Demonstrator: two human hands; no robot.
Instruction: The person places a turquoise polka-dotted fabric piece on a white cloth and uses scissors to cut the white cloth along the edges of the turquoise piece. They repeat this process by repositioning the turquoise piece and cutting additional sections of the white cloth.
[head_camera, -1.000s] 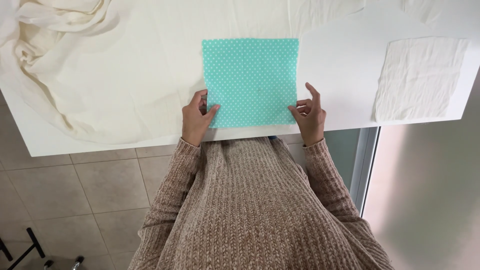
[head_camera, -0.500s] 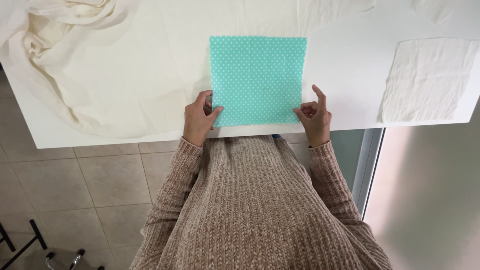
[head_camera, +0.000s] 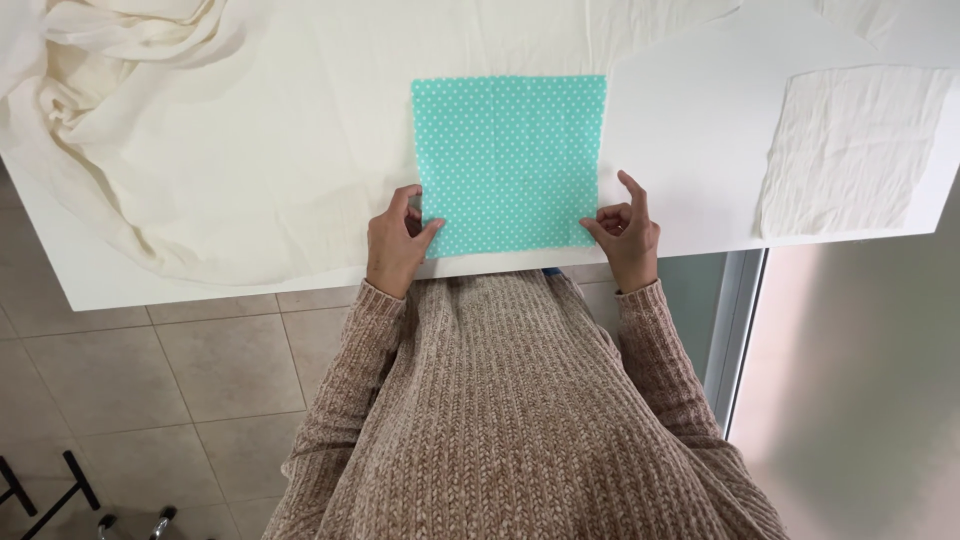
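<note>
**Both hands pinching the near corners of a dotted teal square**

Obs. 1: A square of teal fabric with small white dots (head_camera: 509, 160) lies flat on the white tabletop (head_camera: 690, 130), its near edge running along the tabletop's front edge. Its left part overlaps a large cream cloth (head_camera: 250, 150).

Obs. 2: The left hand (head_camera: 395, 245) sits at the near left corner, fingers closed on the fabric's corner, thumb on top. The right hand (head_camera: 625, 232) sits at the near right corner, thumb and bent fingers pinching that corner, index finger raised off the cloth.

Obs. 3: The cream cloth is bunched into folds at the far left and cut off by the top and left frame edges. A smaller crinkled off-white square (head_camera: 850, 150) lies flat to the right, well apart from the teal piece.

Obs. 4: A knitted beige sweater (head_camera: 520, 420) hides the floor directly below the hands. Dark metal legs at lower left are cut off; cannot tell what they belong to.
</note>
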